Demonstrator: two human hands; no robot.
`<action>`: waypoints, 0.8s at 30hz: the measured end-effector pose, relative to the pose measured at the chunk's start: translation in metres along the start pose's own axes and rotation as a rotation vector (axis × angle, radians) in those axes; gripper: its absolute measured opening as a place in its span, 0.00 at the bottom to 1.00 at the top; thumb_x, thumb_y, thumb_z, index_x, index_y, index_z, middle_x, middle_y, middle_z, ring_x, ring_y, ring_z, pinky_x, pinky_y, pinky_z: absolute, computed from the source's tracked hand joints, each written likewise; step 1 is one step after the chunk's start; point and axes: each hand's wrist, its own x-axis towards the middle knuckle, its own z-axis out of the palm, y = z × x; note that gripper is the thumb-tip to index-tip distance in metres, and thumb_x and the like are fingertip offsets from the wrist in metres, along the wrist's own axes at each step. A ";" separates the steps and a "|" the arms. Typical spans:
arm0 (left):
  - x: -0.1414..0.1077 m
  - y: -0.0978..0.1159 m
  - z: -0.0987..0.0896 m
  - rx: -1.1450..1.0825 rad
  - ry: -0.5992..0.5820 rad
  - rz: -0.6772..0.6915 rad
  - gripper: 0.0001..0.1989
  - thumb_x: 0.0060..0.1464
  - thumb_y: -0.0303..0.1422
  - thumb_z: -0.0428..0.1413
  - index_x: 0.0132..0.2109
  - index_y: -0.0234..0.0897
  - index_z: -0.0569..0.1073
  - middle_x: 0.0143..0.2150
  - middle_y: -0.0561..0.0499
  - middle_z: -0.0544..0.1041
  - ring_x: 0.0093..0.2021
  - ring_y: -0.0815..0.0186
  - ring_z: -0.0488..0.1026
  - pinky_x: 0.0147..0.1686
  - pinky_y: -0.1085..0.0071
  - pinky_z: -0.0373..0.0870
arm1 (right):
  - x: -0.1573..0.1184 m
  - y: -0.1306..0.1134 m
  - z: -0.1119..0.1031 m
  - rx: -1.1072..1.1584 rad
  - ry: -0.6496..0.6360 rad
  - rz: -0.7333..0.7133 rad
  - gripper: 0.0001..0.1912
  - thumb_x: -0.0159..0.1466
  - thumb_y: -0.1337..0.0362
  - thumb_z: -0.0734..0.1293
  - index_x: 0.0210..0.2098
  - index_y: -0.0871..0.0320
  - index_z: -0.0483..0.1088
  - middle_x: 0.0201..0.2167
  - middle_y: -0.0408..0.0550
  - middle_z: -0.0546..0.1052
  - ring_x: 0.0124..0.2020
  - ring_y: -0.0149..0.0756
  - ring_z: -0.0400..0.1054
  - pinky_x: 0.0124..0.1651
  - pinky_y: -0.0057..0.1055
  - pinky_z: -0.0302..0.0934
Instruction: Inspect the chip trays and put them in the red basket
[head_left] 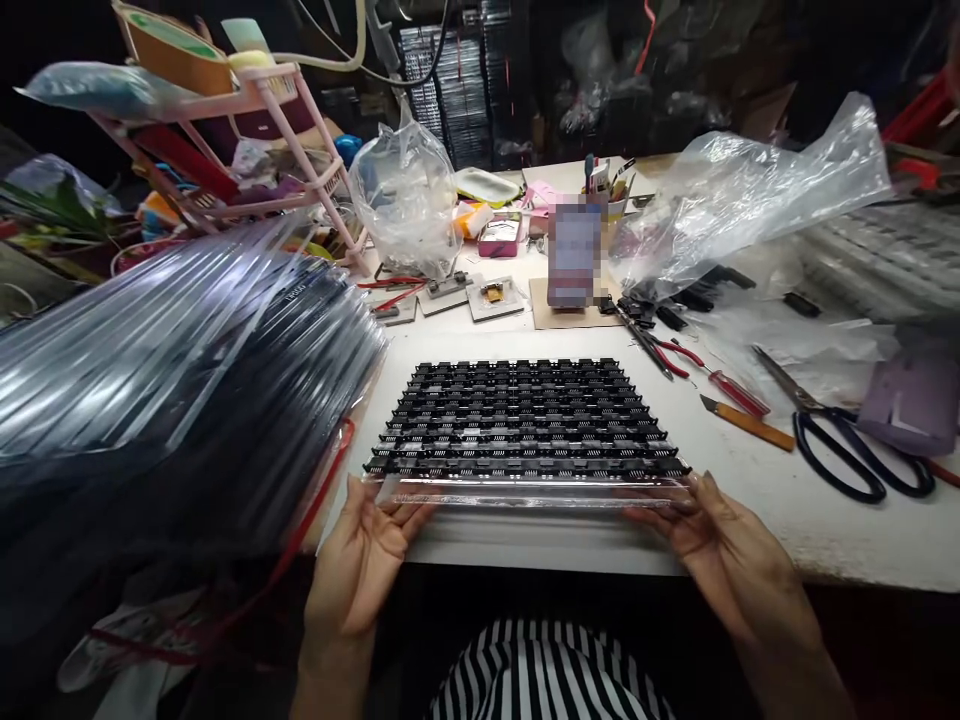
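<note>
A clear plastic tray filled with rows of small black parts is at the front of the white table, its near edge close to the table's front edge. My left hand grips the tray's near left corner, thumb at the side and fingers underneath. At the near right corner my right hand holds it the same way, with the fingers seen partly through the clear plastic.
Stacked clear trays fill the left side. To the right lie dark-handled scissors, a cutter knife, a screwdriver and red-handled pliers. Behind stand a phone, plastic bags and a pink rack.
</note>
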 end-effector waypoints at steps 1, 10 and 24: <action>0.000 0.000 0.000 0.003 -0.010 0.009 0.18 0.64 0.34 0.40 0.40 0.35 0.75 0.41 0.41 0.79 0.49 0.51 0.74 0.44 0.55 0.74 | 0.000 -0.001 0.000 -0.011 0.010 -0.009 0.15 0.66 0.57 0.61 0.35 0.60 0.76 0.34 0.53 0.79 0.41 0.43 0.73 0.47 0.42 0.70; -0.002 0.003 0.004 0.018 -0.024 0.060 0.17 0.64 0.33 0.42 0.42 0.35 0.75 0.45 0.39 0.78 0.51 0.46 0.71 0.42 0.55 0.75 | 0.003 -0.005 0.007 -0.047 0.025 -0.064 0.16 0.64 0.55 0.64 0.33 0.60 0.76 0.35 0.54 0.79 0.39 0.42 0.73 0.42 0.36 0.72; 0.000 0.006 0.006 0.029 -0.035 0.063 0.17 0.63 0.30 0.42 0.40 0.35 0.76 0.46 0.41 0.78 0.53 0.46 0.69 0.44 0.52 0.74 | 0.002 -0.010 0.009 -0.042 0.039 -0.051 0.16 0.64 0.55 0.64 0.33 0.62 0.76 0.35 0.55 0.79 0.36 0.39 0.74 0.37 0.32 0.72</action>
